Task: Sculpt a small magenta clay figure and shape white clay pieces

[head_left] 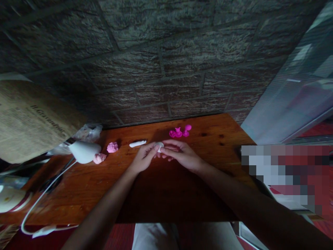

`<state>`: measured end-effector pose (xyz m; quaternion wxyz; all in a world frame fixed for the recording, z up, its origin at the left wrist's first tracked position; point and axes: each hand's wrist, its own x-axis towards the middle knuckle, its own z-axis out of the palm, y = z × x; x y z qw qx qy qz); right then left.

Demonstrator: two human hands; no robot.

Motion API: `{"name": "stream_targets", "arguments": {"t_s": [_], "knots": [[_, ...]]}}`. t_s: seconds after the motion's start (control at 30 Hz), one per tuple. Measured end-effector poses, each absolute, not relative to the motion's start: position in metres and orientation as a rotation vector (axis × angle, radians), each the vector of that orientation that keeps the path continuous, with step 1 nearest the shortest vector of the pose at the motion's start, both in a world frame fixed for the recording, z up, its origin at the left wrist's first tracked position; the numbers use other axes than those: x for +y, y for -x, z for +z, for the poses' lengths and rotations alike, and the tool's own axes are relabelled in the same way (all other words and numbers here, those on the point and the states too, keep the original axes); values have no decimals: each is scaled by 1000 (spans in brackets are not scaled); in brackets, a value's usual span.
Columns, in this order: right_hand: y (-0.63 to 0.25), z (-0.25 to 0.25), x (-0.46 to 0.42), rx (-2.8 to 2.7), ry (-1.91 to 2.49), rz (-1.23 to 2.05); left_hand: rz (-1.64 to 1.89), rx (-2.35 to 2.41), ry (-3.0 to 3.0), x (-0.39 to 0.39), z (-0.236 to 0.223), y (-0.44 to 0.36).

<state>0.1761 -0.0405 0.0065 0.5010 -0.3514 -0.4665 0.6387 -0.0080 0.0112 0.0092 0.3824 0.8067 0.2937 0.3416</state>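
My left hand (144,158) and my right hand (179,154) meet over the middle of a brown wooden table (161,194). Together their fingertips pinch a small white lump of clay (159,146). Just behind the left hand lies a white clay roll (137,143). Several small bright pink clay shapes (180,132) sit near the table's far edge, beyond the right hand. To the left lie a pale pink clay lump (112,147) and a second pale pink piece (99,158).
A white lamp head (84,151) with a white cable (39,198) lies at the table's left, with crumpled plastic (88,132) behind it. A stone-pattern wall (166,62) rises behind the table. A newspaper sheet (31,121) hangs at left.
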Motion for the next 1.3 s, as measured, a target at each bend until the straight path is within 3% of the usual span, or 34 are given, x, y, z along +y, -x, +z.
{"name": "stream_targets", "arguments": {"t_s": [0.27,0.47,0.53,0.77,1.3], "knots": [[-179,9,-40,-1355,945,1412,812,804,-2088,13,10,9],[-226,18,-22,-1213,1277,539,802,849,-2080,15,9,11],[-244,17,-14,-1070,1361,386,797,853,-2113,16,8,11],[-255,-5,0,-1074,1538,598,810,878,-2175,18,7,11],[-248,-5,-1,-1261,1533,459,785,862,-2222,19,9,11]]}}
